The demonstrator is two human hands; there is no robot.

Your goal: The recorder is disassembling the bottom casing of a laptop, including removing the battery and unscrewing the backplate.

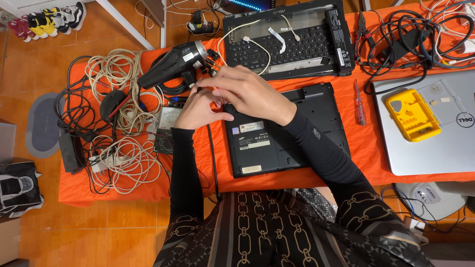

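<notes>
We see first the orange table (366, 148), and on it the black laptop base (287, 131) lying upside down, with its long axis running left to right, directly in front of us. Both hands meet at its upper left corner. Our right hand (252, 94) lies over that corner from the right side, fingers curled down, and it partly covers our left hand (198, 110), which comes from the left and presses its thumb against the laptop edge. What they pinch between them is hidden, so we cannot tell if they hold some small part. The right hand is the nearer to the laptop body. Just behind the hands lies a black heat gun (173, 64), and further right a small red screwdriver (359, 103), well apart from both hands
</notes>
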